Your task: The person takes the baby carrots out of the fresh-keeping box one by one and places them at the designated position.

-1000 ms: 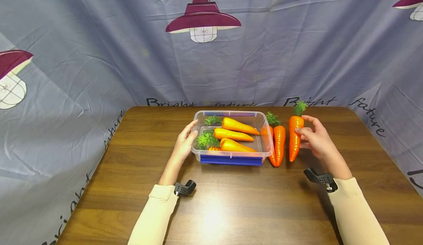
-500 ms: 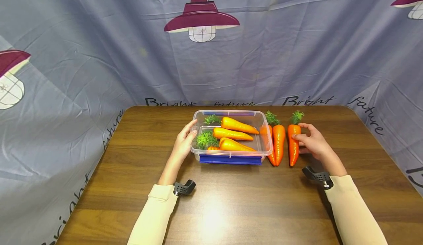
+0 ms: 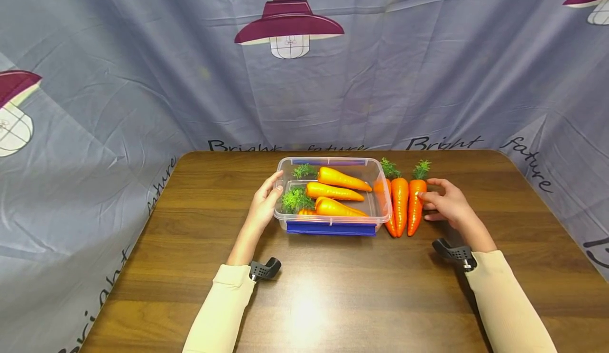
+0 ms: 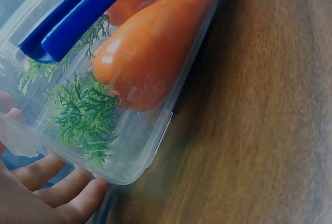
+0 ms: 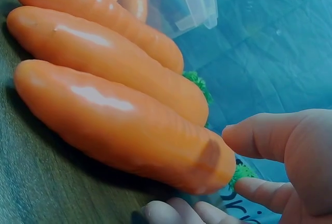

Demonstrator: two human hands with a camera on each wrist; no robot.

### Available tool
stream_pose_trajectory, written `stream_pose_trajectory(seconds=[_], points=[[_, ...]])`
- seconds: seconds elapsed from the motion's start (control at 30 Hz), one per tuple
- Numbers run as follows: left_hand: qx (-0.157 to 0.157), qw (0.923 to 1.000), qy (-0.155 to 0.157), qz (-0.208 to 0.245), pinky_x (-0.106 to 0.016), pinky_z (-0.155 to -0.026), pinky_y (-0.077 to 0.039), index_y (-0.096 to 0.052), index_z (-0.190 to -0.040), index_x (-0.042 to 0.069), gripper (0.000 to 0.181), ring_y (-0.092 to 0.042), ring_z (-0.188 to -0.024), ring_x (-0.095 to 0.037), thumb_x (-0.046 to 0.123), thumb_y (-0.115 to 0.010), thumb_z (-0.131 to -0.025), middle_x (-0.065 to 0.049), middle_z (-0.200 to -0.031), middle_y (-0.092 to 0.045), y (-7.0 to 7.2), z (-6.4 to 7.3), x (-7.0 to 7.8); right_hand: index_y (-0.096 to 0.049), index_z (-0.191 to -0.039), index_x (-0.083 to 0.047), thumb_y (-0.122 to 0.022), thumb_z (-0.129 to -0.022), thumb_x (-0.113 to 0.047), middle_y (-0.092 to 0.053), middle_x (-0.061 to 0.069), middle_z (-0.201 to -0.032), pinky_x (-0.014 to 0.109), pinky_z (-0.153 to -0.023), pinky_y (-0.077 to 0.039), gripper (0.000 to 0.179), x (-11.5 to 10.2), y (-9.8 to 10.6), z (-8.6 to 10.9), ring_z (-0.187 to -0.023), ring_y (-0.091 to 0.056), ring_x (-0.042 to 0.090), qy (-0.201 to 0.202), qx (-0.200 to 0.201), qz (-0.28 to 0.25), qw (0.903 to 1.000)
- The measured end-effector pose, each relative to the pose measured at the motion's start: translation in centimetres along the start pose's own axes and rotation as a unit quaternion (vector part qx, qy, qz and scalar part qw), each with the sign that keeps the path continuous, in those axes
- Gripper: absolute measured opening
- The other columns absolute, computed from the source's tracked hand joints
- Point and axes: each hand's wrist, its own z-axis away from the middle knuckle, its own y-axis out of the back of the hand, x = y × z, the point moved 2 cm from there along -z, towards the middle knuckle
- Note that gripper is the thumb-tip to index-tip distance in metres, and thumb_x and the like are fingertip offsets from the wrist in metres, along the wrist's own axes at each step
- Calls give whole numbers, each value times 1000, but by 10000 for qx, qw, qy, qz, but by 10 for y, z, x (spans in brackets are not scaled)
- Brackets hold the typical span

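Note:
My left hand (image 3: pixel 260 205) holds the left end of a clear plastic food container (image 3: pixel 333 225), thumb at the rim and fingers along the outer wall. Several carrots (image 3: pixel 334 191) with green tops lie inside it, tips pointing right. To the right of the container, three carrots lie side by side on the table. My right hand (image 3: pixel 447 202) is at the rightmost carrot (image 3: pixel 416 207), near its leafy end. In the right wrist view the thumb and fingers (image 5: pixel 264 193) are spread loosely around the thick end of that carrot (image 5: pixel 124 125), not closed on it.
The wooden table (image 3: pixel 333 289) reaches back to a grey-blue curtain (image 3: pixel 380 78) printed with lamps and lettering. A blue clip (image 3: pixel 330 228) hangs on the container's front side. Each wrist carries a black camera mount (image 3: pixel 265 269).
My right hand has lowered the third carrot to the table and shifted it left, close against the other two. Its fingers have loosened. The left hand stays on the container.

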Motion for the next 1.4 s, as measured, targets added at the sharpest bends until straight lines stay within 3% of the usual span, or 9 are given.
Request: stream_pose_trajectory(seconds=[0.2,0.27,0.43,0.6,0.73,0.97,1.07,1.27,1.4], points=[[5,10000,-25,-27,-55,-126,-26,-45,-153,7,47,-29,-154,-37,11,-46,-106,-16,-166,-33,-1,1,-2,-12,-157,5,-57,-102,-23,-56,12,-120,34,-66,-64,76,-3,2,5,-75,-67,4,12,116,119,9999],[14,10000,-41,-49,-55,-126,-27,-46,-152,8,47,-30,-154,-37,11,-46,-106,-16,-166,-34,-1,1,-2,-14,-157,5,-58,-102,-24,-58,7,-114,33,-65,-64,76,-4,4,6,-75,-67,3,32,200,183,9996],[49,9999,-88,-22,-55,-125,-28,-46,-152,9,47,-32,-153,-38,11,-46,-106,-16,-165,-35,0,1,-1,-18,-156,6,-59,-102,-23,-60,-22,-90,31,-62,-64,74,-16,10,9,-72,-67,4,308,499,210,9981],[68,10000,-54,-46,-55,-125,-28,-46,-152,10,47,-31,-153,-36,12,-46,-106,-15,-165,-36,0,2,0,-26,-153,4,-60,-101,-20,-61,-24,-90,31,-60,-63,66,-49,-3,18,-74,-67,3,936,552,192,9939],[36,10000,-48,-62,-55,-126,-27,-46,-153,9,47,-29,-154,-37,12,-46,-106,-15,-165,-35,0,2,-1,-32,-151,3,-60,-101,-16,-63,-16,-96,30,-60,-63,60,-80,-28,26,-75,-67,2,1338,265,299,9902],[5,10000,-61,-38,-54,-127,-24,-46,-153,10,47,-27,-156,-36,12,-46,-106,-14,-166,-34,-1,3,1,-39,-151,-1,-62,-100,-13,-59,32,-129,29,-67,-63,57,-117,-70,28,-82,-70,8,1574,-515,604,9843],[7,10000,-91,-10,-53,-128,-23,-46,-153,9,47,-27,-156,-36,11,-46,-106,-15,-166,-35,-1,2,0,-41,-150,1,-63,-99,-10,-58,36,-131,31,-69,-64,56,-121,-85,24,-84,-72,10,1647,-848,638,9806],[10,10000,-88,-12,-54,-128,-23,-45,-153,8,47,-27,-156,-36,11,-45,-106,-15,-166,-34,0,2,-1,-44,-147,2,-69,-95,-9,-60,35,-128,45,-73,-64,59,-121,-115,12,-98,-73,36,1800,-1649,1056,9640],[-12,10000,-56,-55,-55,-128,-22,-45,-153,9,47,-26,-156,-36,12,-44,-106,-14,-166,-34,1,2,-1,-46,-145,4,-71,-92,-6,-65,31,-121,38,-77,-63,59,-116,-132,6,-98,-73,37,1998,-2075,1439,9467]])
